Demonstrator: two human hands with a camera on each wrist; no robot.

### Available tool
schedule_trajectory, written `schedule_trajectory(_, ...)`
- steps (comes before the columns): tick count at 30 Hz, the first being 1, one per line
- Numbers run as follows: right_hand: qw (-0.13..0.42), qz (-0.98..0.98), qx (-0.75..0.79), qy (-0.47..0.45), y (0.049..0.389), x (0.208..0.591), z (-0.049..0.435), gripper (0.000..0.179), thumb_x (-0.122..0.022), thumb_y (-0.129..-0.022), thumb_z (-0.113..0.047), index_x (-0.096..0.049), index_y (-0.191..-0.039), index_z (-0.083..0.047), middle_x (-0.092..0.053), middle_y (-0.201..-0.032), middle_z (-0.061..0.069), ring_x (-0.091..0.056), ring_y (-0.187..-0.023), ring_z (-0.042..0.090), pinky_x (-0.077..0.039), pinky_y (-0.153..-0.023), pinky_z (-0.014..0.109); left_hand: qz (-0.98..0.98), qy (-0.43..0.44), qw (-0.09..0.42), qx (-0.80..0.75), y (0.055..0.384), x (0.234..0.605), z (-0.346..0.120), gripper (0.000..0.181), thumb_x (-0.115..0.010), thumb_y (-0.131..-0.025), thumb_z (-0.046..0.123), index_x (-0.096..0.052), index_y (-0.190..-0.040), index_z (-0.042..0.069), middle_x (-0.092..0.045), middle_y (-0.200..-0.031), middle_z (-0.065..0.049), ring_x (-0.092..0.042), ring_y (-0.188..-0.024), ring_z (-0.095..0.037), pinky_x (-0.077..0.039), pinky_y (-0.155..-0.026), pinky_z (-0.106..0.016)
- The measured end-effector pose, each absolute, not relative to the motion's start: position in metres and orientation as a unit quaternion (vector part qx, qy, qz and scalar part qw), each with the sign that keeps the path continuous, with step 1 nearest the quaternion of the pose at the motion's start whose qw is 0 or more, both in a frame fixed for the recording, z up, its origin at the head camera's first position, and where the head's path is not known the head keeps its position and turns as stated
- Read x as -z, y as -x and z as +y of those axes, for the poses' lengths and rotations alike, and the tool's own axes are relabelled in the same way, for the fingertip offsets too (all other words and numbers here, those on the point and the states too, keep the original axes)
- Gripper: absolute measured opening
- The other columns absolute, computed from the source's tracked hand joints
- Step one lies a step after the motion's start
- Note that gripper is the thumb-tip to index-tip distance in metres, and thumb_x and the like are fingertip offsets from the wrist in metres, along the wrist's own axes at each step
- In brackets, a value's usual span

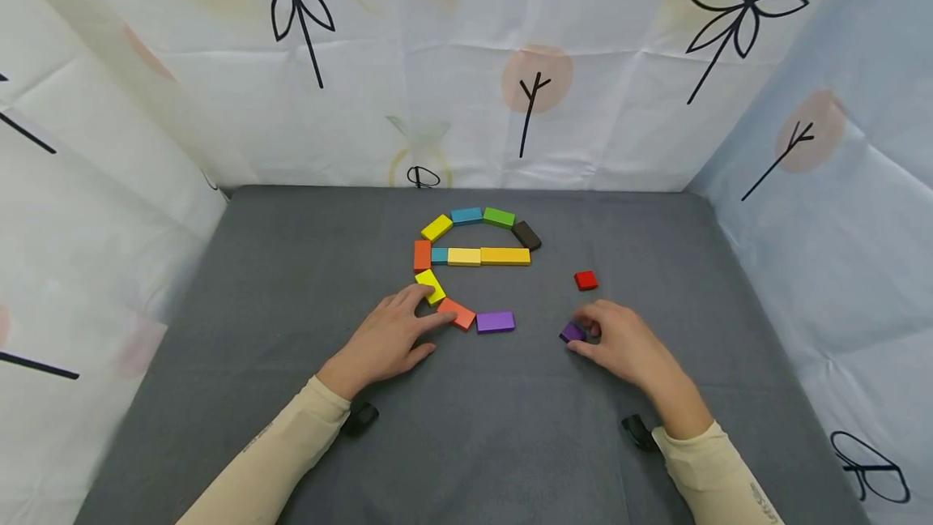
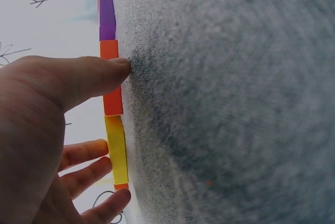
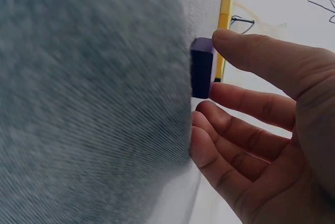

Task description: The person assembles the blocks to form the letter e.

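Observation:
Colored wooden blocks form a lowercase "e" shape on the grey cloth. My left hand [image 1: 388,340] lies spread beside its lower left curve, with fingertips on a yellow block [image 1: 433,292] and an orange block [image 1: 459,315]. To the right of the orange block is a flat purple block [image 1: 495,322] at the curve's lower end. My right hand [image 1: 625,340] pinches a smaller purple block [image 3: 201,69] between thumb and index finger, at or just above the cloth. Above that hand lies a lone red block [image 1: 585,280], apart from the others.
The upper curve holds a yellow block [image 1: 436,228], a blue one [image 1: 466,216], a green one [image 1: 499,218] and a dark brown one [image 1: 526,235]. A long yellow-orange block [image 1: 505,257] ends the middle bar. White printed curtains [image 1: 437,63] hang around the table.

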State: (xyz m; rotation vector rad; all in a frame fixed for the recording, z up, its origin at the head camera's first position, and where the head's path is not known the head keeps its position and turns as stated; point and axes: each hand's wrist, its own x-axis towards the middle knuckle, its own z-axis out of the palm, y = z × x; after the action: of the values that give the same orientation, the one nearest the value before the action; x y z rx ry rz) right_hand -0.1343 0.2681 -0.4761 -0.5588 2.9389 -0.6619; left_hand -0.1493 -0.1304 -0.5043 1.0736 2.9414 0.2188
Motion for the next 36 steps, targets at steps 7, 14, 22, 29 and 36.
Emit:
schedule_trajectory(7, 0.024, 0.957, 0.217, 0.190, 0.133, 0.481, 0.266, 0.029, -0.096, -0.085, -0.016, -0.079, -0.107, -0.007, -0.062, -0.088, -0.004, -0.056, -0.079, 0.013, -0.050, -0.070, 0.038, 0.938, -0.339, 0.007, -0.069, 0.150, 0.503, -0.130, 0.059, -0.085, -0.097, 0.032, -0.065, -0.153, 0.032, -0.049, -0.154, -0.018, -0.048, -0.143, -0.038, -0.048, -0.111, -0.060)
schedule_trajectory(14, 0.032, 0.956, 0.229, 0.179, 0.131, 0.484, 0.265, 0.028, -0.093, -0.086, -0.011, -0.078, -0.110, -0.006, -0.065, -0.093, -0.002, -0.059, -0.081, 0.015, -0.052, -0.073, 0.039, 0.938, -0.338, 0.009, -0.076, 0.150, 0.504, -0.129, 0.059, -0.085, -0.097, 0.031, -0.065, -0.153, 0.032, -0.049, -0.154, -0.018, -0.047, -0.143, -0.037, -0.050, -0.110, -0.058)
schedule_trajectory(22, 0.026, 0.954, 0.235, 0.187, 0.132, 0.487, 0.266, 0.027, -0.089, -0.087, -0.004, -0.079, -0.112, -0.005, -0.063, -0.093, -0.002, -0.058, -0.081, 0.015, -0.052, -0.072, 0.037, 0.938, -0.338, 0.006, -0.076, 0.150, 0.505, -0.129, 0.059, -0.085, -0.097, 0.031, -0.065, -0.152, 0.032, -0.049, -0.154, -0.018, -0.047, -0.143, -0.037, -0.050, -0.110, -0.058)
schedule_trajectory(29, 0.022, 0.950, 0.235, 0.204, 0.133, 0.484, 0.264, 0.029, -0.088, -0.088, -0.001, -0.080, -0.115, -0.004, -0.062, -0.095, -0.001, -0.056, -0.080, 0.015, -0.051, -0.070, 0.035, 0.938, -0.338, 0.005, -0.080, 0.149, 0.504, -0.129, 0.058, -0.085, -0.097, 0.030, -0.066, -0.151, 0.031, -0.049, -0.153, -0.018, -0.047, -0.143, -0.037, -0.050, -0.110, -0.057)
schedule_trajectory(36, 0.009, 0.946, 0.237, 0.219, 0.139, 0.479, 0.258, 0.030, -0.088, -0.087, 0.000, -0.080, -0.116, -0.004, -0.062, -0.099, -0.001, -0.057, -0.080, 0.015, -0.051, -0.070, 0.034, 0.939, -0.335, 0.011, -0.080, 0.148, 0.502, -0.129, 0.059, -0.085, -0.097, 0.031, -0.065, -0.153, 0.031, -0.049, -0.154, -0.019, -0.047, -0.143, -0.038, -0.049, -0.110, -0.058)
